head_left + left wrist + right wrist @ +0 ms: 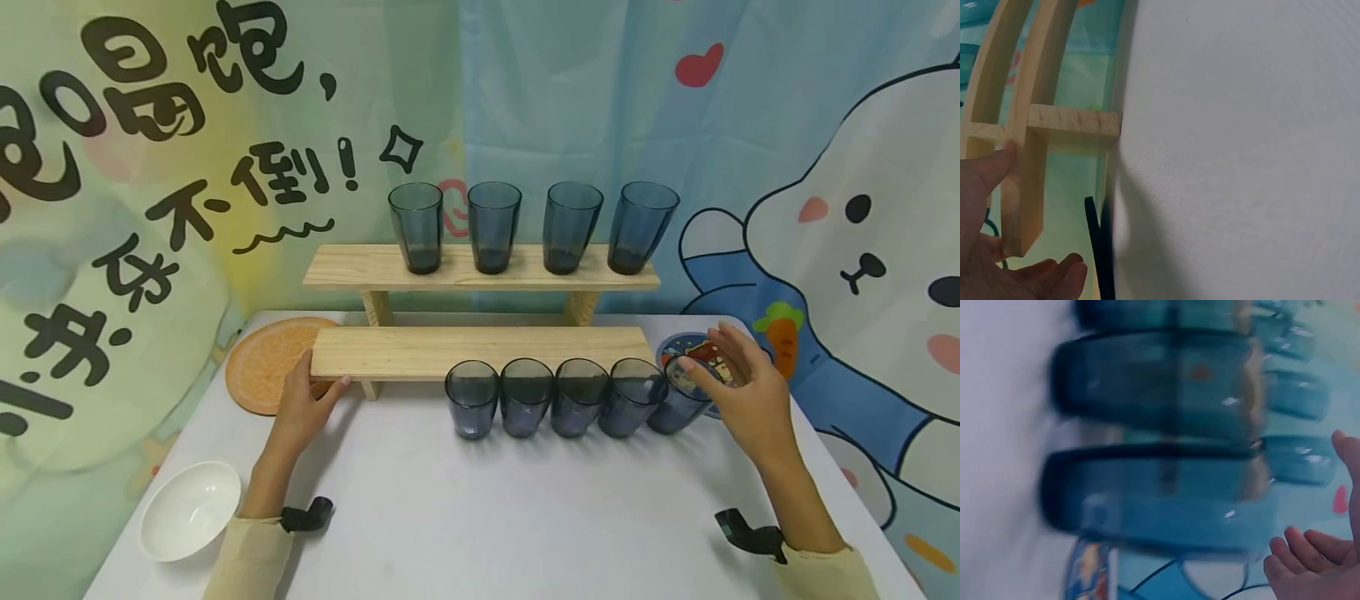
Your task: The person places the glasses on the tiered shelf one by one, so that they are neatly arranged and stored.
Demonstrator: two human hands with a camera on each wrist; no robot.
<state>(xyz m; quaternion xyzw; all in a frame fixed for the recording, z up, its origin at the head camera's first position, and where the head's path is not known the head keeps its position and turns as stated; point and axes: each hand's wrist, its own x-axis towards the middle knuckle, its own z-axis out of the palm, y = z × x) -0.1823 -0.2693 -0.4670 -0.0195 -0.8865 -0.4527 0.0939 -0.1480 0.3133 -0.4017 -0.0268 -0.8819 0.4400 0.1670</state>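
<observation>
My left hand (300, 410) grips the left end of the lower board of a two-tier wooden shelf (405, 354). In the left wrist view, the thumb lies on the board's face, with the other fingers around its end. A row of several dark blue-grey glasses (525, 400) stands upright in front of the shelf's right half. My right hand (759, 408) is at the rim of the rightmost glass (678, 408), its thumb and fingers spread. The right wrist view shows those fingers apart from the large near glass (1166, 500), with nothing held.
Several matching glasses (491, 229) stand on the upper board. An orange round mat (258, 367) lies left of the shelf, and a white bowl (187, 512) sits at the front left. Behind the right glasses is a colourful round plate (678, 343). A printed curtain (540, 83) hangs behind the table.
</observation>
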